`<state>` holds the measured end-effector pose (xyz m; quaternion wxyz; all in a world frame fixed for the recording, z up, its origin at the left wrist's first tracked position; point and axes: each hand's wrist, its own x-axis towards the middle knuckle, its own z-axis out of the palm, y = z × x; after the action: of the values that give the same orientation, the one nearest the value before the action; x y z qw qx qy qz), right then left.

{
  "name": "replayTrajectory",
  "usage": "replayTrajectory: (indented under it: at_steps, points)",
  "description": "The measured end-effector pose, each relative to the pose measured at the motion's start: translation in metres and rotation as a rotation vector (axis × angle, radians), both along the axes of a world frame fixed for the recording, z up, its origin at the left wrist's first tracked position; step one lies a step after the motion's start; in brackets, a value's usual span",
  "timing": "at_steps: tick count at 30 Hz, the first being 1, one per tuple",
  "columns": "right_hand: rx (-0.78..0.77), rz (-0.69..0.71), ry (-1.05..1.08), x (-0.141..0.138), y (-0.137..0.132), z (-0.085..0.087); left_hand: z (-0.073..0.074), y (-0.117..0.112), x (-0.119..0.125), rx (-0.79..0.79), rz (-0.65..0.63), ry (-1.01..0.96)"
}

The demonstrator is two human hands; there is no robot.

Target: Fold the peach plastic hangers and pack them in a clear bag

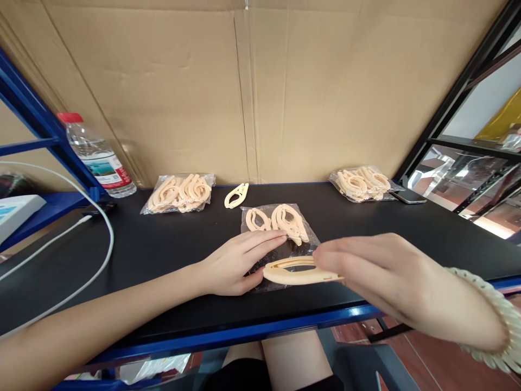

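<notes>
My right hand point(378, 269) grips a beige folding hanger point(293, 277) by one end, above the front of an open clear plastic bag point(311, 239). The hanger lies sideways, its free tip close to my left thumb. My left hand point(240, 260) is on the bag's left side, fingers stretched over its upper layer and thumb lower down near the mouth. Inside the bag's far part are folded beige hangers point(288, 220). The plastic under my left fingers is partly hidden.
A single hanger point(236, 195) lies behind the bag. Filled bags of hangers stand at back left point(179, 193) and back right point(360, 183), the latter by a phone point(410, 196). A water bottle point(103, 163) and white cable point(109, 239) are on the left. Cardboard point(183, 81) walls the back.
</notes>
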<state>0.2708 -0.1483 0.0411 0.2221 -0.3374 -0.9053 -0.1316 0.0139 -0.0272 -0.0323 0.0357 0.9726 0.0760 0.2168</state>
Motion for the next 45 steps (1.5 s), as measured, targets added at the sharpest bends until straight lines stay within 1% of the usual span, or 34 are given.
replayTrajectory:
  at_steps: [2, 4, 6, 8, 9, 12, 14, 17, 19, 21, 23, 26, 30, 33, 36, 40, 42, 45]
  points:
    - [-0.059, 0.011, -0.044, -0.005, -0.007, -0.002, 0.0, 0.0, -0.001, -0.016, 0.006, 0.002]
    - [-0.116, -0.007, -0.097, -0.01, -0.009, -0.003, 0.001, -0.001, -0.001, -0.022, 0.013, 0.001]
    - [-0.131, -0.048, -0.139, -0.014, -0.007, -0.006, 0.001, -0.002, -0.001, -0.011, 0.019, -0.011]
    - [-0.102, -0.076, -0.149, -0.018, -0.003, -0.012, 0.001, -0.003, 0.0, 0.005, 0.024, -0.031]
    - [-0.047, -0.068, -0.145, -0.02, 0.0, -0.015, 0.001, -0.003, 0.0, 0.011, 0.027, -0.04]
    - [0.255, 0.044, -0.135, -0.027, 0.007, -0.025, 0.001, -0.004, 0.001, 0.014, 0.029, -0.054]
    - [0.402, 0.085, -0.145, -0.031, 0.01, -0.03, 0.001, -0.004, 0.001, 0.011, 0.024, -0.063]
    - [0.455, 0.048, -0.181, -0.037, 0.014, -0.035, 0.001, -0.004, 0.001, 0.0, 0.009, -0.086]
    - [0.479, 0.047, -0.187, -0.04, 0.017, -0.035, 0.001, -0.004, 0.0, -0.006, 0.011, -0.098]
    - [0.471, 0.072, -0.164, -0.042, 0.02, -0.035, 0.0, -0.004, 0.0, -0.008, 0.021, -0.104]
    - [0.419, 0.081, -0.129, -0.045, 0.021, -0.034, 0.0, -0.004, 0.0, -0.004, 0.02, -0.115]
    - [0.375, 0.069, -0.101, -0.047, 0.015, -0.029, 0.001, -0.004, -0.001, 0.002, 0.004, -0.133]
    - [0.45, 0.035, -0.119, -0.048, 0.01, -0.026, 0.001, -0.004, -0.001, -0.009, 0.012, -0.145]
    - [0.516, 0.018, -0.154, -0.051, 0.022, -0.034, 0.001, -0.004, -0.001, 0.008, 0.021, -0.172]
    - [0.541, 0.025, -0.156, -0.056, 0.043, -0.05, 0.001, -0.003, 0.0, 0.028, 0.024, -0.193]
    - [0.437, -0.063, -0.215, -0.064, 0.062, -0.068, 0.002, -0.004, 0.0, 0.023, 0.028, -0.195]
    - [0.381, -0.096, -0.249, -0.066, 0.065, -0.072, 0.002, -0.004, 0.001, 0.021, 0.024, -0.196]
    - [0.361, -0.085, -0.24, -0.066, 0.067, -0.072, 0.002, -0.005, 0.0, 0.019, 0.02, -0.208]
